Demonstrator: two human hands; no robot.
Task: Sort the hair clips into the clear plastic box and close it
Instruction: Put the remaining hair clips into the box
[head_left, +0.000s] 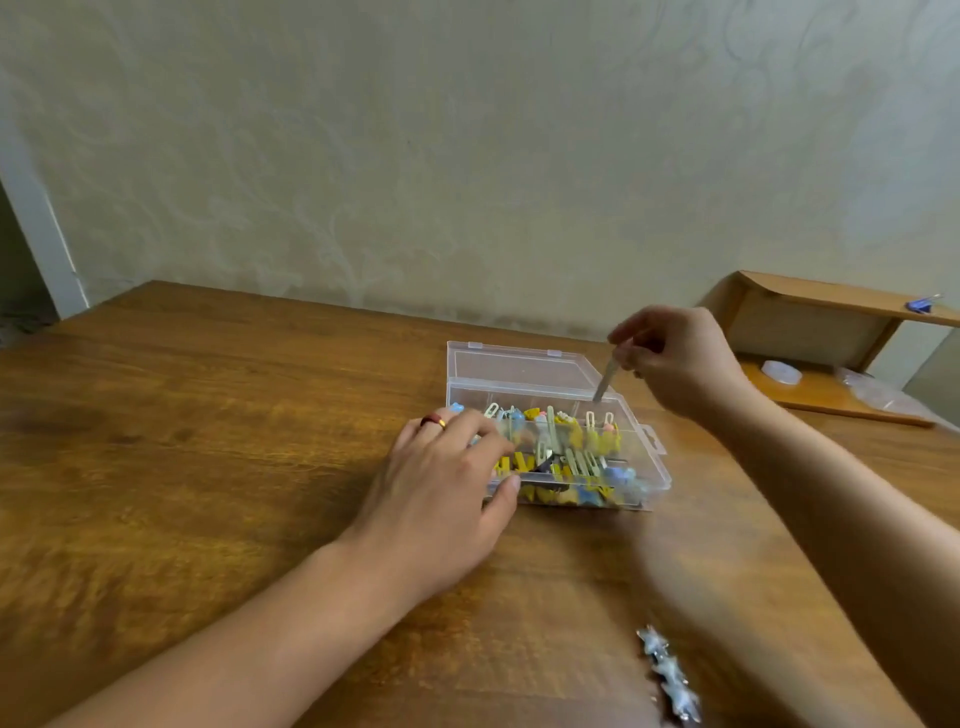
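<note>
There is only one view, from the person's head. It looks forward and down, quite near, over the brown wooden counter (208, 441) toward the pale patterned wall (467, 156).

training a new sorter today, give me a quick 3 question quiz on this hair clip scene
1. True or false: the lid of the clear plastic box is open.
2. What does the right hand hold? A) a silver clip B) a ring C) the lid
3. Where do the star clips still outside the box lie?

Key:
1. True; it lies back behind the compartments.
2. A; the silver clip is pinched above the box's far right compartment, while the left hand steadies the box's near left side.
3. On the wooden table, near the right forearm, closer to the person than the box.
</note>
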